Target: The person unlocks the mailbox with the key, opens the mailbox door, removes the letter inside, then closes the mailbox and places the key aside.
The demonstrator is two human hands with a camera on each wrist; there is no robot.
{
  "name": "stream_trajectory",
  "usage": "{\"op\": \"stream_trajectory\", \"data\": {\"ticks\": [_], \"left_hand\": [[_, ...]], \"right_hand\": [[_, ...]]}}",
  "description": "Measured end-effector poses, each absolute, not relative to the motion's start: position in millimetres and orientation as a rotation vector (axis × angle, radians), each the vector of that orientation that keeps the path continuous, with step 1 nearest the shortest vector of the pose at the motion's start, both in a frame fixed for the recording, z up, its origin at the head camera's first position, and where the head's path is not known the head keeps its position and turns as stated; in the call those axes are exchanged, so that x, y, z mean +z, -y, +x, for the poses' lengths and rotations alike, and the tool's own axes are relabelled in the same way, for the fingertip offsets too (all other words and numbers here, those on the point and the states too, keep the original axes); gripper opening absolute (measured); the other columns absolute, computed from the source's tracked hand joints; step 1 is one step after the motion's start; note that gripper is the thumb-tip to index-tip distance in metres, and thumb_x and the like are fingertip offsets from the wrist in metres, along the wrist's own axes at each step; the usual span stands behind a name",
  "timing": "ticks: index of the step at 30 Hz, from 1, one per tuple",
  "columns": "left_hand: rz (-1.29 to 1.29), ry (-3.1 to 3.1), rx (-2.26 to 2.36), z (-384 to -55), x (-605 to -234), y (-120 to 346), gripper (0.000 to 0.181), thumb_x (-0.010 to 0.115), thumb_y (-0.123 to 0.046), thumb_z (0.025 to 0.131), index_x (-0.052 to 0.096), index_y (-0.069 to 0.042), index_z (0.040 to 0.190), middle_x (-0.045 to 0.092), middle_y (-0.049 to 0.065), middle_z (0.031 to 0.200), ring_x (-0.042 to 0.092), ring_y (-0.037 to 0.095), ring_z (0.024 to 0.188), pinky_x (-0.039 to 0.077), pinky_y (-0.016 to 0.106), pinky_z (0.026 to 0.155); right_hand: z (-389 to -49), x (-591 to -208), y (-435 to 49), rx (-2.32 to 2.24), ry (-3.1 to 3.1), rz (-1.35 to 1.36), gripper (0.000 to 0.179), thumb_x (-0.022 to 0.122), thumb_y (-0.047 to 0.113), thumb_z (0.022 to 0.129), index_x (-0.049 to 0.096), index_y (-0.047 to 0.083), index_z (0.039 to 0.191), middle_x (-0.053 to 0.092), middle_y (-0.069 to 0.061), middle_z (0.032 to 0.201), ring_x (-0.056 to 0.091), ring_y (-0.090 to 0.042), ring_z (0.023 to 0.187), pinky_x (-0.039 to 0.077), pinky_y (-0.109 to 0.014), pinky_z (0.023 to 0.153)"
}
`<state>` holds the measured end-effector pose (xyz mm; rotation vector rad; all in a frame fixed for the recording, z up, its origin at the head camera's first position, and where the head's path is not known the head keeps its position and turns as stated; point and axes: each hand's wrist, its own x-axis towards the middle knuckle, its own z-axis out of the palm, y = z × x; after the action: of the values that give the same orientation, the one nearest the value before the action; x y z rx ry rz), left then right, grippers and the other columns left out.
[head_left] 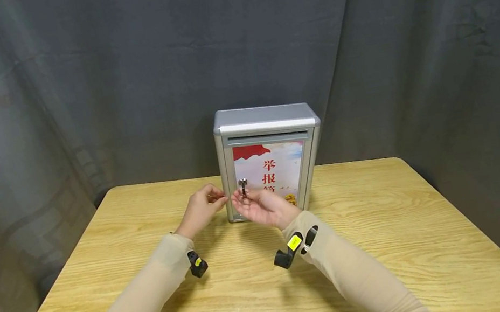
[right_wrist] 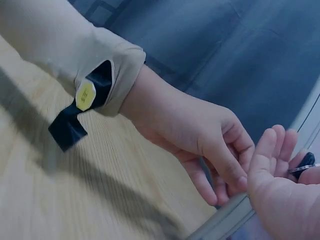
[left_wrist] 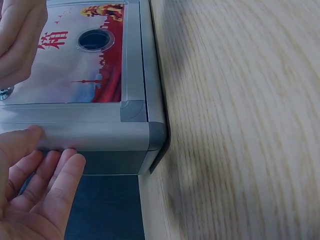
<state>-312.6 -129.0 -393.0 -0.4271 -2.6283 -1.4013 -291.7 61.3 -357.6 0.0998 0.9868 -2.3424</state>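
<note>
right hand [head_left: 265, 209] before box [head_left: 265, 115], curtain [head_left: 251, 41] behind

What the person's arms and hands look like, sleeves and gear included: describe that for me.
The left hand and right hand wear no gloves. The left sleeve and right sleeve are long, plain and beige. Through a cut-out in each pokes a black device: the left wrist camera and right wrist camera, both marked with yellow.
</note>
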Motion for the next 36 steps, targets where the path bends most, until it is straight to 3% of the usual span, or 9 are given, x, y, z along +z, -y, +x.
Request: {"op": "stream_trajectory", "data": {"ticks": [5,9,12,20,29,36], "left_hand": [[-0.431,2.632,-1.406,-313,-395,130,0.015,0.067,-0.016,0.092,0.062,-0.005,0.101,0.067,0.010,0.099,0.062,0.022,0.089,0.054,0.029,0.071],[-0.426,2.623,-1.417,-315,-396,130,0.015,0.067,-0.018,0.092,0.062,-0.006,0.099,0.067,0.010,0.097,0.062,0.022,0.086,0.052,0.027,0.069],[-0.417,2.623,-1.423,-315,-396,130,0.015,0.068,-0.018,0.092,0.063,-0.006,0.099,0.067,0.009,0.096,0.061,0.021,0.085,0.051,0.026,0.067],[-0.411,2.635,-1.413,-315,-396,130,0.015,0.068,-0.018,0.092,0.062,-0.006,0.100,0.067,0.009,0.097,0.061,0.020,0.085,0.051,0.026,0.068],[-0.418,2.632,-1.403,-318,-395,129,0.014,0.067,-0.019,0.092,0.062,-0.008,0.098,0.067,0.007,0.095,0.061,0.019,0.084,0.050,0.026,0.068],[-0.430,2.625,-1.413,-319,-395,127,0.014,0.067,-0.018,0.092,0.062,-0.007,0.098,0.067,0.008,0.096,0.061,0.020,0.084,0.050,0.026,0.067]], "right_hand": [[-291,-355,-62,-2.168,-1.532,0.017,0.027,0.034,0.016,0.106,0.049,-0.004,0.116,0.060,-0.013,0.101,0.063,-0.026,0.100,0.049,-0.038,0.102],[-291,-350,-62,-1.884,-2.048,-0.136,0.039,0.036,0.022,0.106,0.046,-0.010,0.125,0.062,-0.021,0.103,0.065,-0.028,0.093,0.053,-0.043,0.095],[-291,-347,-61,-1.776,-2.226,-0.212,0.038,0.038,0.021,0.106,0.050,-0.011,0.122,0.063,-0.021,0.100,0.065,-0.023,0.084,0.057,-0.039,0.087],[-293,-347,-58,-1.757,-2.273,-0.186,0.033,0.040,0.019,0.105,0.054,-0.010,0.115,0.062,-0.010,0.086,0.066,-0.020,0.078,0.059,-0.035,0.080],[-288,-346,-61,-1.734,-2.286,-0.214,0.035,0.040,0.019,0.105,0.053,-0.011,0.118,0.064,-0.018,0.095,0.067,-0.025,0.082,0.059,-0.035,0.081],[-267,-348,-83,-1.710,-2.225,-0.333,0.035,0.039,0.021,0.106,0.048,-0.010,0.119,0.063,-0.021,0.101,0.067,-0.021,0.087,0.053,-0.047,0.093]]}}
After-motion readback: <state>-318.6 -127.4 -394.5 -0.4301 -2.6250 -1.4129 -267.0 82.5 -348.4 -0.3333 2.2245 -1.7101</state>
